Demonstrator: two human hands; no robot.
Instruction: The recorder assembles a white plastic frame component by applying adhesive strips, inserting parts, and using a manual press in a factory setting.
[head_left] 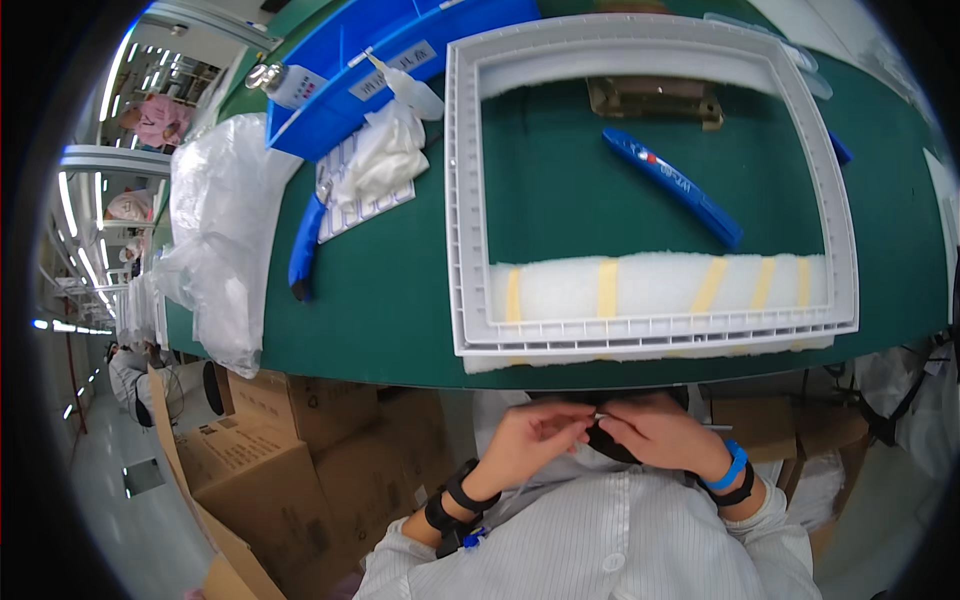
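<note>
My left hand point(527, 437) and my right hand point(660, 432) meet below the table's front edge, close to my body. Both pinch a small dark object point(603, 437) between the fingertips; its kind is too small to tell. On the green table point(390, 290) above them lies a large white plastic frame point(455, 200). White foam strips with yellow tape bands point(660, 288) line its near side. A blue strip-shaped tool point(672, 186) lies inside the frame. Neither hand touches the frame.
A crumpled clear plastic bag point(222, 230) hangs over the table's left end. A blue-handled knife point(304, 250), white cloth point(385, 155), a blue bin point(340, 95) and a spray bottle point(285, 82) stand at the back left. Cardboard boxes point(270, 450) sit under the table. Other workers sit far left.
</note>
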